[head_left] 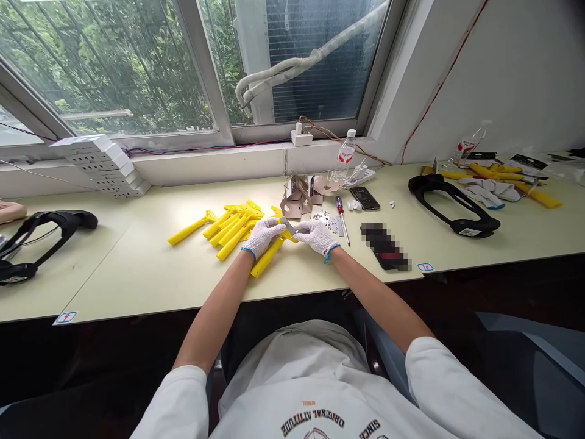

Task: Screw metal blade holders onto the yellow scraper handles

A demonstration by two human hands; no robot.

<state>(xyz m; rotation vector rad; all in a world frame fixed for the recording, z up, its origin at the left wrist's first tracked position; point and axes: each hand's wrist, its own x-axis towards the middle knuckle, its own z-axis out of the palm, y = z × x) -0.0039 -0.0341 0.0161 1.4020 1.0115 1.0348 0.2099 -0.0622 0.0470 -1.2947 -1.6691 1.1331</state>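
Two hands in white knit gloves with blue cuffs meet over a pale, smooth table [137,244]. The left hand [264,236] and the right hand [317,236] have bent fingers in a narrow grip, pinching a small, flat, grey metal plate [288,227] between them. The plate lies against the flared head of a yellow plastic scraper [267,258], whose straight handle slants down toward the table's near edge.

Just left of the gloves is a loose pile of similar yellow scrapers [235,230], glossy and rod-handled with wide, fan-like heads; another yellow scraper [189,228] lies at the pile's left edge. Beyond the hands sit crumpled, folded pieces of brown cardboard [297,200]. Beside the right hand are tiny scattered screws [323,218], thin grey metal strips [338,225] and a screwdriver [342,219] with a dark red and blue handle and a slim steel shaft.

A clear plastic bottle [346,157] with a white cap and a red-and-white label stands near the wall; how full it is cannot be told. A rounded white earbud case [353,205], its contents too small to make out, lies beside a glossy black phone [364,198]. Farther right rests a curved black plastic headband [452,207], near more yellow scrapers [498,172] and crumpled white fabric gloves [489,192].
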